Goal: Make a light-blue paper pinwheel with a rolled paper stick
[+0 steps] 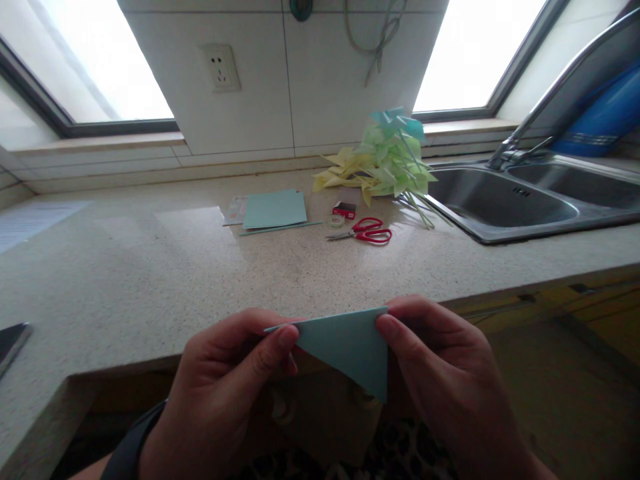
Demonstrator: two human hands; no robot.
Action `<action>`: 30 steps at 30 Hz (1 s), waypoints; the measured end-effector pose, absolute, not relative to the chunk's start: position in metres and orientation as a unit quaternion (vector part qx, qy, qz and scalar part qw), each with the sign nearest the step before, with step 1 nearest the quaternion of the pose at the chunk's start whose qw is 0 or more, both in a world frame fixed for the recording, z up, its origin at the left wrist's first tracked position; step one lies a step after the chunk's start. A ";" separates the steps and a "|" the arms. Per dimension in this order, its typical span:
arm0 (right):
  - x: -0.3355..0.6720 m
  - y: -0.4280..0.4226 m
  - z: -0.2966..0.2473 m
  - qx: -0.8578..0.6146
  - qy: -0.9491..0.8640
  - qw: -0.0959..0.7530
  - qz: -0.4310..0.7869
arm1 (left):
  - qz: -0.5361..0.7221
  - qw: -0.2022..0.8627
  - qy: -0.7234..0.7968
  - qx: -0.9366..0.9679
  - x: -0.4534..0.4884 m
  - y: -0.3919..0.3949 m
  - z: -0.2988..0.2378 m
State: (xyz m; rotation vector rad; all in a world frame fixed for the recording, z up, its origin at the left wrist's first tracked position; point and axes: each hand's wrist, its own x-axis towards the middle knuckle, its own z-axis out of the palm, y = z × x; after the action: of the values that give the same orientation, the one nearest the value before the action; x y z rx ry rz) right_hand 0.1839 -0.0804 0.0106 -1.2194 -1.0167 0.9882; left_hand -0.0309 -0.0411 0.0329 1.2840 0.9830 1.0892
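A light blue sheet of paper (pixel 345 343), folded into a triangle, is held in front of the counter's edge. My left hand (pixel 233 380) pinches its pointed left corner between thumb and fingers. At the upper right corner, my right hand (pixel 445 367) grips the paper the same way. One corner of the triangle hangs down on the right side. Beyond my hands on the counter lie red-handled scissors (pixel 367 231), a roll of clear tape (pixel 336 220) and a small red and black box (pixel 345 209).
A stack of light blue paper (pixel 275 210) lies on the speckled counter (pixel 150 280), with a thin stick (pixel 283 229) before it. Several paper pinwheels (pixel 390 157) rest beside the steel sink (pixel 490 200). A dark flat object (pixel 13 343) sits at the left edge.
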 end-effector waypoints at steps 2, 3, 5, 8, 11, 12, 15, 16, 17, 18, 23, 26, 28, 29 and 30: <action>0.184 -0.080 0.010 -0.530 -0.434 0.595 0.419 | 0.466 0.562 0.420 0.540 -0.031 -0.040 0.030; 0.183 -0.080 0.010 -0.533 -0.435 0.595 0.417 | 0.464 0.563 0.424 0.537 -0.031 -0.038 0.028; 0.182 -0.078 0.009 -0.534 -0.437 0.594 0.412 | 0.455 0.567 0.430 0.535 -0.031 -0.035 0.025; 0.180 -0.075 0.007 -0.535 -0.435 0.598 0.408 | 0.449 0.576 0.429 0.532 -0.030 -0.032 0.021; 0.178 -0.070 0.006 -0.540 -0.426 0.597 0.413 | 0.448 0.588 0.430 0.519 -0.028 -0.032 0.021; 0.178 -0.068 0.007 -0.540 -0.426 0.593 0.419 | 0.449 0.592 0.430 0.512 -0.027 -0.032 0.022; 0.178 -0.064 0.009 -0.529 -0.438 0.570 0.451 | 0.461 0.601 0.428 0.493 -0.026 -0.031 0.022; 0.178 -0.063 0.009 -0.526 -0.443 0.558 0.464 | 0.466 0.601 0.426 0.490 -0.027 -0.030 0.022; 0.178 -0.063 0.010 -0.527 -0.448 0.545 0.474 | 0.469 0.600 0.425 0.489 -0.027 -0.029 0.022; 0.178 -0.063 0.010 -0.532 -0.452 0.532 0.479 | 0.472 0.598 0.425 0.488 -0.028 -0.028 0.021; 0.179 -0.065 0.009 -0.583 -0.472 0.510 0.421 | 0.470 0.601 0.434 0.479 -0.028 -0.024 0.021; 0.177 -0.062 0.008 -0.605 -0.479 0.505 0.387 | 0.465 0.602 0.439 0.478 -0.027 -0.026 0.021; 0.175 -0.060 0.005 -0.604 -0.475 0.503 0.395 | 0.469 0.602 0.438 0.476 -0.027 -0.026 0.021; 0.173 -0.059 0.004 -0.598 -0.474 0.501 0.408 | 0.472 0.601 0.438 0.472 -0.027 -0.025 0.021; 0.172 -0.059 0.003 -0.590 -0.473 0.499 0.423 | 0.477 0.601 0.439 0.468 -0.027 -0.025 0.021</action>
State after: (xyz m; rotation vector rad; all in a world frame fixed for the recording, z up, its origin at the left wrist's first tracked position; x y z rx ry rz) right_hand 0.1723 -0.0587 0.0030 -1.4287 -1.1452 1.0224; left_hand -0.0275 -0.0247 0.0205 1.0847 1.0180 1.1050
